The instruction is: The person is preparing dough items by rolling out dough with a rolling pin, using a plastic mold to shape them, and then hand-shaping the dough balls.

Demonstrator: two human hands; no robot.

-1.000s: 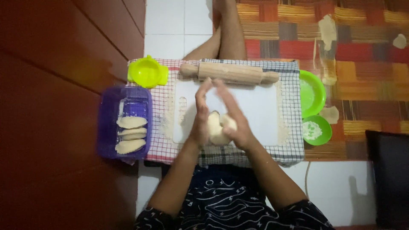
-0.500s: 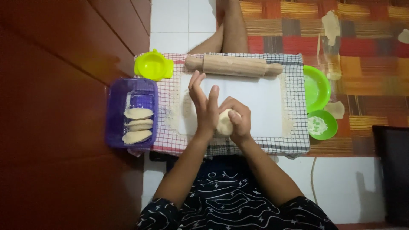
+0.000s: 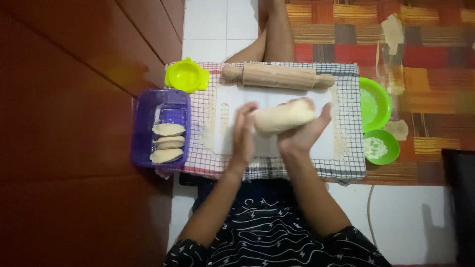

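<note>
A thick log of pale dough (image 3: 285, 116) lies across my right hand (image 3: 303, 134), which cups it from below above a white cutting board (image 3: 277, 146). My left hand (image 3: 243, 132) stands edge-up with its fingers straight, pressed against the dough's left end. A wooden rolling pin (image 3: 278, 76) rests along the far edge of the board. The board sits on a checked cloth (image 3: 346, 163).
A purple plastic tray (image 3: 143, 123) at the left holds three folded pastries (image 3: 167, 142). A yellow-green pastry press (image 3: 186, 75) sits behind it. Two green bowls (image 3: 374, 104) (image 3: 381, 147) stand at the right, one with white filling. Dough scraps lie on the patterned mat.
The dough was a round lump pressed between both palms low over the board; now it is stretched into a log on my right hand, with my left hand at its end.
</note>
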